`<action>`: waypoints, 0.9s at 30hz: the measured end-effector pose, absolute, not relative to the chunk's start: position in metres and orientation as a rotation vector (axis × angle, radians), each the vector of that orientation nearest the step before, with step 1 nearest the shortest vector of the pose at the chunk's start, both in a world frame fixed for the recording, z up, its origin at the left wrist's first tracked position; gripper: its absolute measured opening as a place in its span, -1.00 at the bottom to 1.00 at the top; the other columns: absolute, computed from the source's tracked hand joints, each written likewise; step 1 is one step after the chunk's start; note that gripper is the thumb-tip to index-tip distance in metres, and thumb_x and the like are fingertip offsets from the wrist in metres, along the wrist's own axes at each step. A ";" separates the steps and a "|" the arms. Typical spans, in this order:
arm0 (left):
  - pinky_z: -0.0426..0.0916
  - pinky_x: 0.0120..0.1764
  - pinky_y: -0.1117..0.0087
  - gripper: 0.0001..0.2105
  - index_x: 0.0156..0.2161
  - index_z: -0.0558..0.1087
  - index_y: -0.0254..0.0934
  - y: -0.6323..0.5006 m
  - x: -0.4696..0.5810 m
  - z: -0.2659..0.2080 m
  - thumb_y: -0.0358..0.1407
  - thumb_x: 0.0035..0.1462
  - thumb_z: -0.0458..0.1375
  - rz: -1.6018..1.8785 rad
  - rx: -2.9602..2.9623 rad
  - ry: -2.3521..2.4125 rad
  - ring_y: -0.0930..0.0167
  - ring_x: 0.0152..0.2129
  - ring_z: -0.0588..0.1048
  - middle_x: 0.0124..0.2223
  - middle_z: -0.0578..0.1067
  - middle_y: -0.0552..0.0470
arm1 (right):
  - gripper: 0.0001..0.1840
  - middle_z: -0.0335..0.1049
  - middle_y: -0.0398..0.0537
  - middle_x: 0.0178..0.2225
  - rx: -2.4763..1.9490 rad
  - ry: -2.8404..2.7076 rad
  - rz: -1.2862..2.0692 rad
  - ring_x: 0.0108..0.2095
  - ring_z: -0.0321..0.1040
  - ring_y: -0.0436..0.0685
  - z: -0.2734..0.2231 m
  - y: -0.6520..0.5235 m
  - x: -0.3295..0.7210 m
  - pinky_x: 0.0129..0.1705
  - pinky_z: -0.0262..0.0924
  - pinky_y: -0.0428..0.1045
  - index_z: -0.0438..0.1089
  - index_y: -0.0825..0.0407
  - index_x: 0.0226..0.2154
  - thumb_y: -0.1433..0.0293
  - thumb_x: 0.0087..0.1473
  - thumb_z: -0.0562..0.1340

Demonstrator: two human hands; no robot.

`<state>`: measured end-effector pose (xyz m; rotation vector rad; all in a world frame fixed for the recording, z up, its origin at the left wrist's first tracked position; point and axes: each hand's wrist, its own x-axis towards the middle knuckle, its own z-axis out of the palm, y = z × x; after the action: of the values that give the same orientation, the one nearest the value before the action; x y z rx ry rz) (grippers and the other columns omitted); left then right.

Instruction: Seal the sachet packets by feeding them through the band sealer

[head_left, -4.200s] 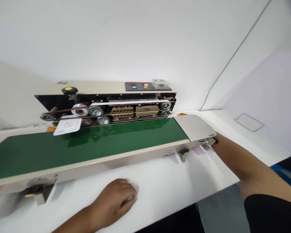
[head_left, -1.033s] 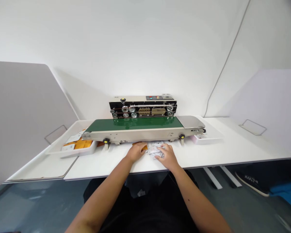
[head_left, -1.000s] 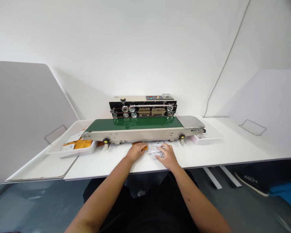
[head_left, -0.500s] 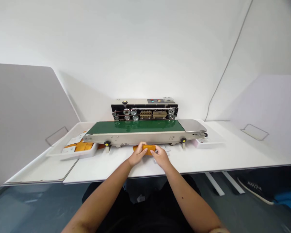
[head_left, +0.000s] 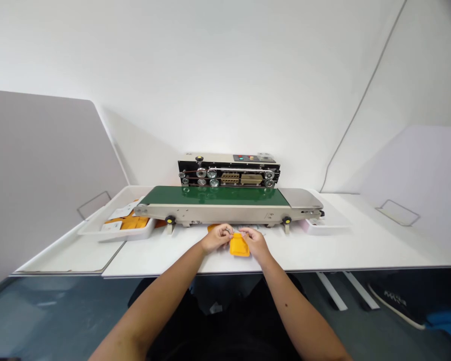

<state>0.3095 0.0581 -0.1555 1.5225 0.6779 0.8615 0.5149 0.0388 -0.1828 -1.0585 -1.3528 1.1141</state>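
Between my two hands is a small yellow-orange pouch [head_left: 239, 245], its flat face toward me, just over the front part of the white table. My left hand [head_left: 217, 237] is closed at the pouch's upper left corner. The fingers of my right hand [head_left: 255, 242] pinch its upper right edge. Behind my left hand a bit of another orange piece [head_left: 211, 227] shows, mostly hidden. Just beyond my hands stands a band sealing machine [head_left: 229, 170] with a green conveyor belt [head_left: 218, 195].
To the left, a white tray [head_left: 92, 227] holds several orange pouches and white labels. Another white tray [head_left: 334, 229] sits under the conveyor's right end. White partitions [head_left: 41, 175] flank the table [head_left: 342, 253]. At lower right, another person's shoe [head_left: 394, 303] shows on the floor.
The pouch, earlier held flat and foreshortened, is now turned so that its face shows and hangs lower between my hands. My view has shifted slightly left.
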 end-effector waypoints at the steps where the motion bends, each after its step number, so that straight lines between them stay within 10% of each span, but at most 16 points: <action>1: 0.13 -0.58 0.56 -0.53 -0.10 0.37 -0.32 0.059 0.309 -0.157 -0.02 0.04 0.34 0.855 1.517 0.673 0.55 -0.73 0.32 -0.62 0.37 0.22 | -0.54 0.54 -0.01 -0.30 -1.052 -1.351 1.105 -0.32 0.48 0.16 -0.185 0.040 0.515 -0.28 0.38 0.01 0.53 0.05 -0.19 0.03 0.03 0.28; 21: 0.19 -0.61 0.58 -0.53 -0.20 0.38 -0.32 0.071 0.310 -0.158 -0.09 -0.09 0.44 0.925 1.323 0.640 0.56 -0.75 0.34 -0.62 0.43 0.19 | -0.61 0.44 -0.11 -0.46 -1.041 -1.312 1.071 -0.45 0.38 0.07 -0.184 0.035 0.513 -0.40 0.29 -0.06 0.48 0.04 -0.25 0.08 0.01 0.30; 27: 0.26 -0.54 0.53 -0.37 0.06 0.44 -0.41 0.072 0.307 -0.157 -0.14 -0.10 0.45 1.001 1.268 0.694 0.55 -0.69 0.38 -0.56 0.47 0.14 | -0.38 0.48 -0.10 -0.36 -0.984 -1.244 1.129 -0.38 0.45 0.11 -0.183 0.031 0.514 -0.36 0.35 -0.04 0.37 0.02 0.04 0.11 -0.05 0.37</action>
<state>0.3075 0.0723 -0.1570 1.2677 0.6935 1.0009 0.5142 0.0314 -0.1832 -0.9844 -1.2441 1.1294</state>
